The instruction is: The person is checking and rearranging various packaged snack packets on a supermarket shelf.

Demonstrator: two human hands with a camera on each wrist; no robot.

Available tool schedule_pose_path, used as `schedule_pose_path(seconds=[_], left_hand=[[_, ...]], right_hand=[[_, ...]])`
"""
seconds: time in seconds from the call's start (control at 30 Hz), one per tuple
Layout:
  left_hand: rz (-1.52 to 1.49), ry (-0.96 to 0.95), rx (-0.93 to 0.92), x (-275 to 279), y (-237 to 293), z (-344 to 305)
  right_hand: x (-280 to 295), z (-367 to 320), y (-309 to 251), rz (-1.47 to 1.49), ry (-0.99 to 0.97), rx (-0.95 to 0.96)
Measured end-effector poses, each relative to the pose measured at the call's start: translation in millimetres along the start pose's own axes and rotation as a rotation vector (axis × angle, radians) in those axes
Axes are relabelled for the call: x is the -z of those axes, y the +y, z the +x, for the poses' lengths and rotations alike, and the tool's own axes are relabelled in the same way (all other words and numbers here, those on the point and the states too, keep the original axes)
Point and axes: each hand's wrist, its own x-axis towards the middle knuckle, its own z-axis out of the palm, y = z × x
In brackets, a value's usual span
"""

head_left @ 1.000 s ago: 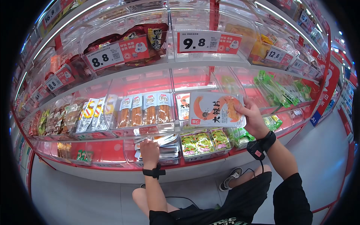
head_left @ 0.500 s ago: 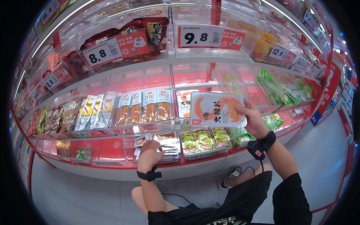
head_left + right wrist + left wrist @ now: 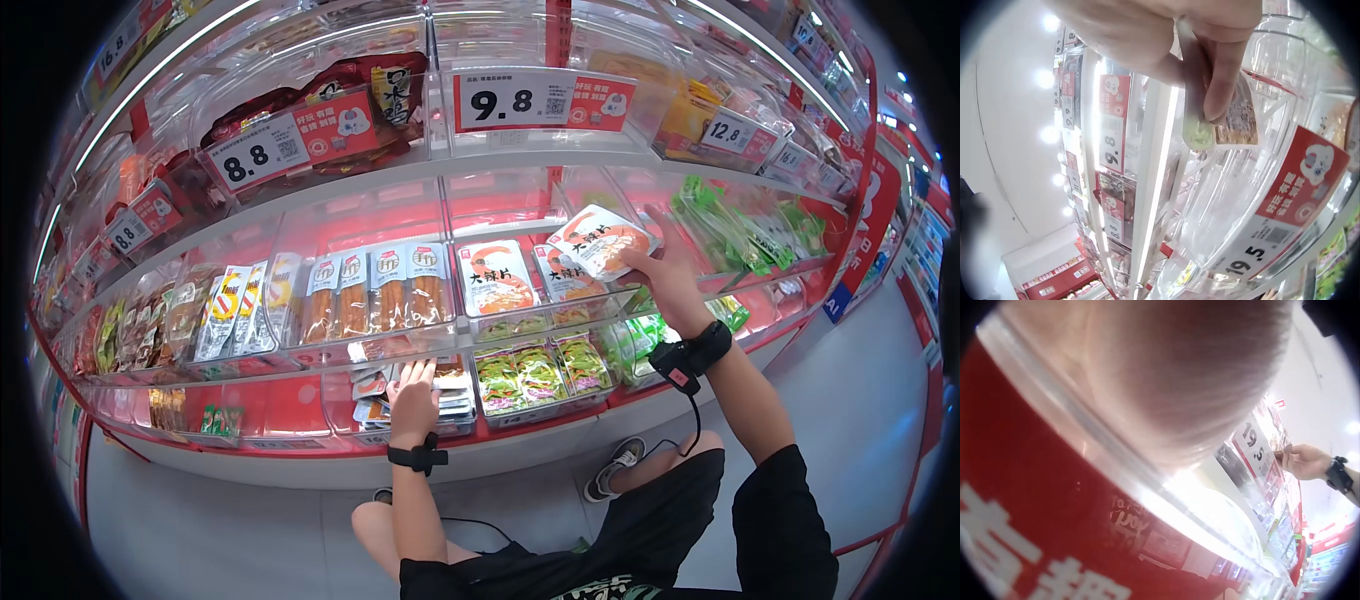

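My right hand (image 3: 672, 278) pinches a flat white snack packet (image 3: 600, 240) with orange swirls, its thumb over the near corner. The packet is tilted above a clear bin on the middle shelf, overlapping a matching packet (image 3: 568, 275) in this view. Another matching packet (image 3: 497, 278) leans at that bin's left side. In the right wrist view, the held packet (image 3: 1239, 122) shows nearly edge-on between thumb and fingers. Lower down, my left hand (image 3: 413, 405) rests with fingers straight at a stack of flat packets (image 3: 456, 398). Close up, its palm fills the left wrist view beside a clear bin edge.
Bins of sausage-like packets (image 3: 385, 290) stand to the left, and green packets (image 3: 735, 225) to the right. A bin of green snack bags (image 3: 540, 375) sits below. Price cards (image 3: 540, 100) front the upper shelf. A clear lip (image 3: 375, 350) runs along the middle shelf.
My right hand has carried the packet forward and turned it over the bin, uncovering the matching packets there. My left hand's fingers, curled before, now reach out straight at the lower stack.
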Motion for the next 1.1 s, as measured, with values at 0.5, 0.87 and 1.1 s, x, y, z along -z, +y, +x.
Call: schedule_pose_path(seconds=[0.5, 0.87, 1.1], left_hand=[[-0.180, 0.002, -0.029, 16, -17, -5], [-0.218, 0.072, -0.060, 60, 8, -9], [-0.282, 0.204, -0.063, 66, 19, -13]], right_hand=[[-16, 52, 43, -1.281, -0.329, 0.176], [-15, 65, 50, -1.070, -0.851, -0.110], [-32, 38, 10, -1.338, -0.854, -0.017]])
